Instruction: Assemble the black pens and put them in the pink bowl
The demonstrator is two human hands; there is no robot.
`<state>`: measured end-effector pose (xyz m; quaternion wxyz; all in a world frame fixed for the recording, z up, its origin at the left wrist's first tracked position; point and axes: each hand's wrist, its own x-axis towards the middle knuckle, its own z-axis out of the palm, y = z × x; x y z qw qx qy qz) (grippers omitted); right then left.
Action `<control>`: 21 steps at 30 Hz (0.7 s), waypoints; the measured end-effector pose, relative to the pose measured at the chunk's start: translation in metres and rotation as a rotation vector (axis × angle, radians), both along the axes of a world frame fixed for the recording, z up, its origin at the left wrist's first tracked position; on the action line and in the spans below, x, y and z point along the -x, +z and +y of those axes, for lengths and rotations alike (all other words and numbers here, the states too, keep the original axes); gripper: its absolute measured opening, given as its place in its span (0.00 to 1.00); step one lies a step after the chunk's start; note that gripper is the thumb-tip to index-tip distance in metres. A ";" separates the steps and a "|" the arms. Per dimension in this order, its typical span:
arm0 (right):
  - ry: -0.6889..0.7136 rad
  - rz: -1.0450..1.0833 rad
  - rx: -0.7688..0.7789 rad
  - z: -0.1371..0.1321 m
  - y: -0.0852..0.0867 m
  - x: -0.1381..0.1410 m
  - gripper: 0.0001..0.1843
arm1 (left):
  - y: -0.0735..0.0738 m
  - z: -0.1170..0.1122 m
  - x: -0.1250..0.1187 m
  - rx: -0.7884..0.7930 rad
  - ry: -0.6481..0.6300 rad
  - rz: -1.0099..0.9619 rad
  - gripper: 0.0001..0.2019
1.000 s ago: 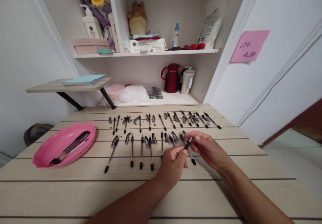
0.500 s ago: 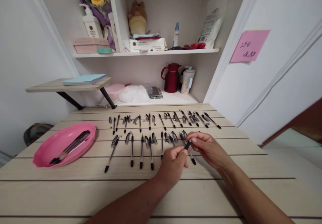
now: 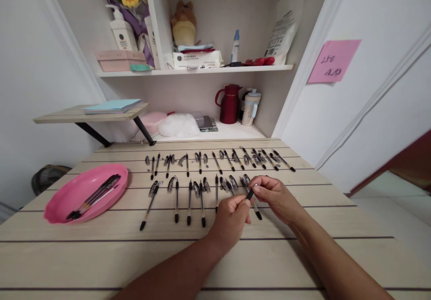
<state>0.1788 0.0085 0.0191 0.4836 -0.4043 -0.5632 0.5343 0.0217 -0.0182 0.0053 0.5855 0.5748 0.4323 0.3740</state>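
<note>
My left hand (image 3: 230, 219) is closed round a pen (image 3: 249, 194), whose black grip end sticks out past the thumb and forefinger. The rest of that pen is hidden in the fist. At its end, the thumb and forefinger of my right hand (image 3: 276, 197) pinch a tiny shiny tip piece (image 3: 255, 185), largely covered by the fingers. Under and beside both hands lie uncapped pens (image 3: 203, 203) in a front row, with clear and black pen caps (image 3: 206, 184) among them. Farther back runs a second row of pens (image 3: 217, 163), caps and small loose bits.
A pink oval bowl (image 3: 117, 201) at the left holds several pens. Behind it a small raised shelf (image 3: 60, 116) carries blue-covered papers. A dark red jug (image 3: 229, 104) and a pale cup (image 3: 251, 108) stand in the cabinet at the back.
My right fingertips have shifted very slightly left at the pen's end. The left hand keeps its grip, and the pens on the table lie as before.
</note>
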 end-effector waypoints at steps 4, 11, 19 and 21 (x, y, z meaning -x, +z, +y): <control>-0.355 -0.327 -0.160 0.012 -0.002 -0.021 0.19 | 0.001 0.000 0.000 0.019 0.004 -0.006 0.17; -0.692 -1.287 -0.070 0.031 -0.024 -0.067 0.16 | 0.001 -0.001 0.000 0.037 0.007 -0.003 0.18; -0.603 -0.707 -0.080 0.034 -0.027 -0.053 0.10 | 0.001 0.001 -0.001 0.121 0.015 -0.046 0.17; -0.472 -0.287 -0.040 0.029 -0.019 -0.041 0.12 | -0.001 0.002 -0.002 0.142 0.023 -0.069 0.17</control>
